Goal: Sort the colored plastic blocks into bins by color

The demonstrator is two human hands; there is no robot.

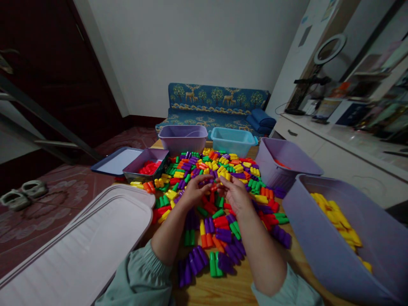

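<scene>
Your left hand [196, 191] and right hand [237, 195] nearly meet mid-frame, fingers curled narrow, beside a bright yellow moulded-plastic piece [225, 176] — whether either grips it, I can't tell. A loose pinch could drop it into the multicoloured plastic heap [220, 222], where similar yellows would hide it.

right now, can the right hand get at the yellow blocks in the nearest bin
Likely yes: the bin is open above the yellow blocks, though the right hand would have to lift over its side.
</scene>
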